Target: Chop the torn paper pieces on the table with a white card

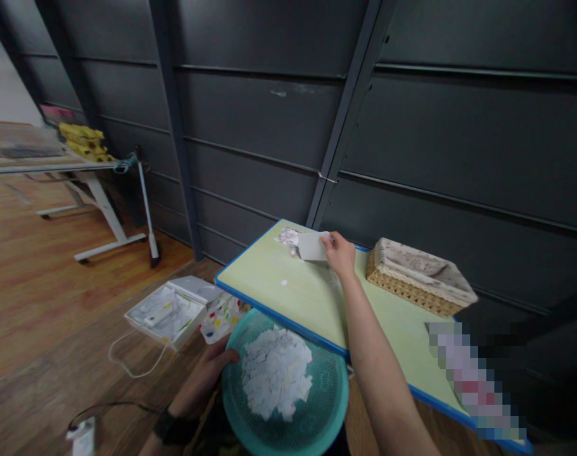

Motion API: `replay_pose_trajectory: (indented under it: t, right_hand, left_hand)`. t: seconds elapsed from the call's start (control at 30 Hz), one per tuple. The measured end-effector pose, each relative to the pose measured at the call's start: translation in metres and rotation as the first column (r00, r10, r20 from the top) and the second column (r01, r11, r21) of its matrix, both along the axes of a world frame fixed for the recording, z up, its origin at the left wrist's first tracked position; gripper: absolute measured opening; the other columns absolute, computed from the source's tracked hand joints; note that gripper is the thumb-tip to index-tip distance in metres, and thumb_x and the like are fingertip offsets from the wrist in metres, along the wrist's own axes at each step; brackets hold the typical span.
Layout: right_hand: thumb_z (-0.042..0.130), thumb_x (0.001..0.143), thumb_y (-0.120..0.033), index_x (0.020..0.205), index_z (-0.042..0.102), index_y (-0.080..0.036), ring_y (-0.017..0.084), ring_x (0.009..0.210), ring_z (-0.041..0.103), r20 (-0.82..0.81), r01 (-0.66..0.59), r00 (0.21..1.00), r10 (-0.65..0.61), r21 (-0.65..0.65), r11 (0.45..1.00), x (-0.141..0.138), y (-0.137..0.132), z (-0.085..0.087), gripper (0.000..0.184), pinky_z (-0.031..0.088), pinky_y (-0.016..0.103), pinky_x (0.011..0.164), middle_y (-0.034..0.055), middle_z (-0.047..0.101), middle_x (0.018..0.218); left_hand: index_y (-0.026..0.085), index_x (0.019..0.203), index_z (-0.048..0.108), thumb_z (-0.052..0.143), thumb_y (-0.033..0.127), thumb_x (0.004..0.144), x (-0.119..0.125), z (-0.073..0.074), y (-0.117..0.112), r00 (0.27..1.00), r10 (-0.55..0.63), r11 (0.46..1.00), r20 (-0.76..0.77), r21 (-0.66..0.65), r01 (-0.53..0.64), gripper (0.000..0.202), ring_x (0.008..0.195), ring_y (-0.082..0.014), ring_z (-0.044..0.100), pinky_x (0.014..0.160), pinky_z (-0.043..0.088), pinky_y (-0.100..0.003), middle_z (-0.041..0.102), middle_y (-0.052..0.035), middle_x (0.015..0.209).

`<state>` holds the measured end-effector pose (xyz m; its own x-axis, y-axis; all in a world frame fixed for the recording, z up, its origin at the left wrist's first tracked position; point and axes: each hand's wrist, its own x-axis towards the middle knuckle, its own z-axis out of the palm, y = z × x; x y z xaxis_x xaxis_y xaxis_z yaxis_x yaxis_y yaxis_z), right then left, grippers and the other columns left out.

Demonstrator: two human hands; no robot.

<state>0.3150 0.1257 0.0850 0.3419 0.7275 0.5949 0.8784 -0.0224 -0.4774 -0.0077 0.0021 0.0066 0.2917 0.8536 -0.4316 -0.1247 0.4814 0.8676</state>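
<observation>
My left hand point(221, 354) grips the rim of a teal plastic basket point(333, 386) below the table's front edge. Inside it lies a heap of torn white paper pieces point(276, 373). Over the far part of the pale green table point(254, 269), my right hand point(339, 253) pinches a flat white card point(313, 247). The card's left edge is beside a small pile of paper scraps point(289, 237) near the table's far left corner. One loose white scrap point(284, 282) lies on the tabletop closer to me.
A wicker basket point(412, 288) with a cloth lining stands at the table's right. On the floor to the left are an open white box point(167, 313) and a power strip point(83, 437) with a cord. A dark panelled wall point(259, 126) rises behind the table.
</observation>
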Motion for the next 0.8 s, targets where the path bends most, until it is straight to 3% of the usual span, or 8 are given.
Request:
replay_pose_trajectory:
  t: [0.3, 0.43, 0.6, 0.8]
  right_hand:
    - [0.043, 0.083, -0.048, 0.091, 0.066, -0.019, 0.018, 0.066, 0.052, -0.068, -0.088, 0.994, 0.089, 0.02, 0.996, 0.0002, 0.0028, -0.0006, 0.038, 0.032, 0.025, 0.06, 0.0048, 0.066, 0.074]
    - [0.044, 0.082, -0.048, 0.086, 0.066, -0.018, 0.017, 0.063, 0.051, -0.076, -0.15, 0.986, 0.151, 0.01, 0.989, 0.0014, 0.0041, -0.0019, 0.038, 0.031, 0.025, 0.058, 0.0047, 0.065, 0.072]
    - [0.043, 0.083, -0.047, 0.092, 0.067, -0.017, 0.019, 0.068, 0.053, -0.069, -0.022, 0.997, 0.024, 0.027, 0.999, 0.0009, 0.0026, -0.0007, 0.039, 0.032, 0.026, 0.06, 0.0067, 0.066, 0.075]
    - [0.043, 0.083, -0.048, 0.094, 0.067, -0.016, 0.02, 0.071, 0.056, -0.113, -0.077, 0.99, 0.082, 0.047, 0.996, 0.0013, 0.0028, 0.0, 0.042, 0.036, 0.027, 0.063, 0.0076, 0.068, 0.082]
  left_hand:
    - [0.021, 0.119, 0.064, 0.062, 0.018, 0.068, -0.0035, -0.0051, 0.0026, 1.0, -0.02, 1.0, -0.001, -0.017, 0.02, 0.052, 0.111, -0.0301, 0.062, 0.09, 0.049, -0.039, 0.073, -0.0051, 0.115]
    - [0.02, 0.12, 0.063, 0.061, 0.018, 0.068, -0.0033, -0.0039, 0.0026, 1.0, -0.02, 1.0, -0.009, -0.013, 0.019, 0.052, 0.11, -0.0311, 0.063, 0.084, 0.051, -0.038, 0.073, -0.0065, 0.114]
    - [0.021, 0.123, 0.061, 0.062, 0.021, 0.068, -0.0018, -0.0039, 0.0019, 1.0, -0.019, 0.999, -0.009, -0.03, 0.019, 0.055, 0.105, -0.0328, 0.065, 0.083, 0.051, -0.041, 0.076, -0.0065, 0.106]
    - [0.022, 0.124, 0.061, 0.062, 0.023, 0.067, -0.0031, -0.0081, 0.0037, 0.997, -0.071, 0.997, 0.023, -0.03, 0.072, 0.057, 0.103, -0.0335, 0.066, 0.088, 0.049, -0.045, 0.074, -0.0071, 0.113]
